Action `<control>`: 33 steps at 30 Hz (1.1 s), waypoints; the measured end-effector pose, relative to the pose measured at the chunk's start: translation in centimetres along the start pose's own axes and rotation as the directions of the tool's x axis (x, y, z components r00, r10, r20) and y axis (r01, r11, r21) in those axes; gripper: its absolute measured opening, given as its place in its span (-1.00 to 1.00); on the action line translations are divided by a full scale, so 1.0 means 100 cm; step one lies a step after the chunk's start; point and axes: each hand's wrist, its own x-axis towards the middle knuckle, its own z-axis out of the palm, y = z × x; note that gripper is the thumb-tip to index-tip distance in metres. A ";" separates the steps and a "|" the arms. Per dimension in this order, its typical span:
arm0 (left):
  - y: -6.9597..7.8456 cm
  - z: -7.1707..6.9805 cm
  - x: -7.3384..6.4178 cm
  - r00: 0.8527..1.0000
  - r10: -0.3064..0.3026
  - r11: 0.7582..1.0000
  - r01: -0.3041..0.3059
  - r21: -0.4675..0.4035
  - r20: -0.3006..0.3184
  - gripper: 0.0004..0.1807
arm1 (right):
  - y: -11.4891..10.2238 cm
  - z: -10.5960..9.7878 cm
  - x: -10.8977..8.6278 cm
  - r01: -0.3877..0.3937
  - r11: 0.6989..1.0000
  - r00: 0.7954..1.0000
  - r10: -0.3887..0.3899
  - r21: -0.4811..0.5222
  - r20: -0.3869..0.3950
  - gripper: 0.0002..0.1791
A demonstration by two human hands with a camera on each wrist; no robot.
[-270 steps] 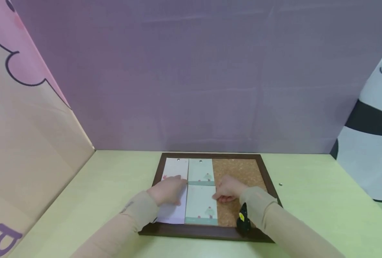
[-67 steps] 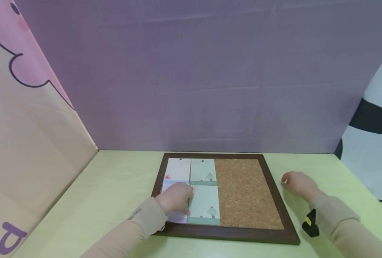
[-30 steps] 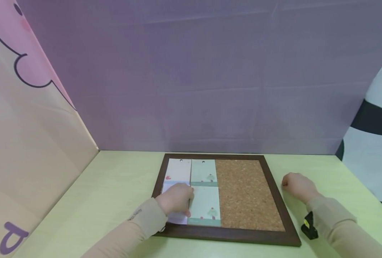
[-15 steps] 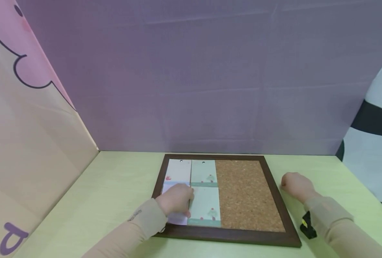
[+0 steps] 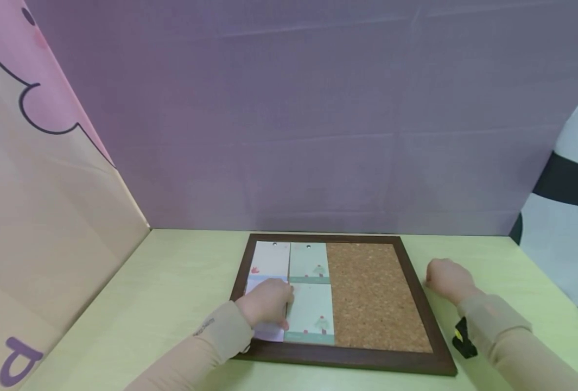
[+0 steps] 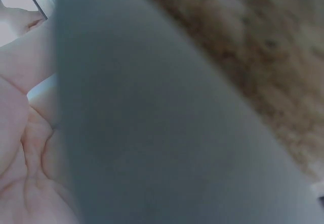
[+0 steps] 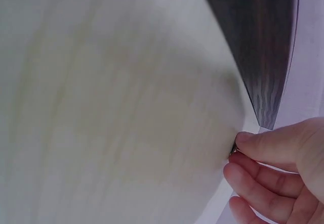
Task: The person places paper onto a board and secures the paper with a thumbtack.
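Note:
My left hand (image 5: pixel 266 300) rests on the lilac sheet of paper (image 5: pixel 269 333) at the lower left of a framed cork board (image 5: pixel 376 293), thumb and fingers spread over its right edge. That sheet's middle is hidden beneath the hand; a blurred grey sheet (image 6: pixel 152 107) fills much of the left wrist view. Beyond the board's right side, my right hand (image 5: pixel 449 277) is low over the table. In the right wrist view its thumb and forefinger pinch a small metallic thumbtack (image 7: pixel 233 150), mostly covered by the fingertips.
A pinkish sheet (image 5: pixel 271 259) and a pale green sheet (image 5: pixel 308 260) lie along the board's top, each with a silver tack. Another green sheet (image 5: pixel 310 307) lies below. The dark wooden frame (image 5: pixel 357 357) surrounds the cork. A purple backdrop (image 5: pixel 289 119) stands behind the table.
Since the oldest frame, my right hand has moved right, off the board, to where a tack lay on the table, and pinched it. My left hand has stayed on the lilac sheet.

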 end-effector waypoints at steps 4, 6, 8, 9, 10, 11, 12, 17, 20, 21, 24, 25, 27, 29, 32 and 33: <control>0.001 0.000 0.000 1.000 -0.007 1.000 0.007 -0.011 0.003 -0.66 | -0.003 -0.001 0.000 -0.006 1.000 1.000 0.006 -0.001 0.015 -0.56; 0.001 0.000 -0.001 1.000 -0.009 1.000 0.010 -0.015 0.004 -0.67 | -0.003 -0.001 -0.001 -0.005 1.000 1.000 0.005 0.001 0.017 -0.57; 0.001 0.000 -0.001 1.000 -0.011 1.000 0.012 -0.018 0.006 -0.67 | -0.004 -0.001 -0.002 -0.005 1.000 1.000 0.005 0.003 0.015 -0.57; 0.001 0.000 -0.001 1.000 -0.011 1.000 0.011 -0.017 0.005 -0.67 | -0.004 0.000 -0.002 -0.010 1.000 1.000 0.010 0.001 0.018 -0.56; 0.001 0.000 0.000 1.000 -0.010 1.000 0.010 -0.015 0.005 -0.66 | -0.004 0.000 -0.002 -0.011 1.000 1.000 0.011 0.000 0.017 -0.56; 0.001 0.000 0.000 1.000 -0.009 1.000 0.009 -0.012 0.004 -0.66 | -0.003 0.001 -0.002 -0.013 1.000 1.000 0.013 -0.001 0.015 -0.56; 0.001 0.000 0.000 1.000 -0.007 1.000 0.007 -0.009 0.003 -0.66 | -0.003 0.002 -0.002 -0.012 1.000 1.000 0.012 -0.001 0.014 -0.55; 0.000 0.000 0.000 1.000 -0.004 1.000 0.004 0.005 0.002 -0.67 | 0.000 0.003 -0.002 -0.005 1.000 1.000 0.005 0.009 0.010 -0.60; 0.001 0.000 0.000 1.000 -0.004 1.000 0.004 0.008 0.005 -0.67 | 0.002 0.003 -0.001 -0.006 1.000 1.000 0.006 0.016 0.010 -0.68; 0.001 -0.001 0.000 1.000 -0.005 1.000 0.005 0.006 0.007 -0.67 | 0.003 0.003 -0.001 -0.004 1.000 1.000 0.004 0.018 0.006 -0.70; 0.001 -0.001 -0.001 1.000 -0.004 1.000 0.004 0.001 0.005 -0.67 | 0.006 0.005 -0.001 0.004 1.000 1.000 -0.004 0.028 -0.009 -0.74; 0.001 -0.001 -0.001 1.000 -0.004 1.000 0.004 0.002 0.004 -0.67 | 0.007 0.006 -0.001 0.008 1.000 1.000 -0.008 0.030 -0.016 -0.74; 0.001 0.000 -0.001 1.000 -0.003 1.000 0.003 0.000 0.000 -0.67 | 0.008 0.007 0.000 0.019 0.999 0.999 -0.018 0.031 -0.031 -0.75; 0.000 0.000 -0.001 1.000 -0.001 1.000 0.001 -0.001 -0.006 -0.67 | 0.009 0.007 0.000 0.027 0.999 0.999 -0.026 0.029 -0.041 -0.75; 0.000 0.001 -0.001 1.000 -0.001 1.000 0.001 -0.004 -0.012 -0.67 | 0.011 0.007 -0.001 0.024 0.999 0.999 -0.022 0.044 -0.045 -0.74; 0.000 0.001 -0.001 1.000 -0.001 1.000 0.001 -0.002 -0.012 -0.67 | 0.011 0.007 -0.001 0.025 0.998 0.999 -0.023 0.052 -0.045 -0.72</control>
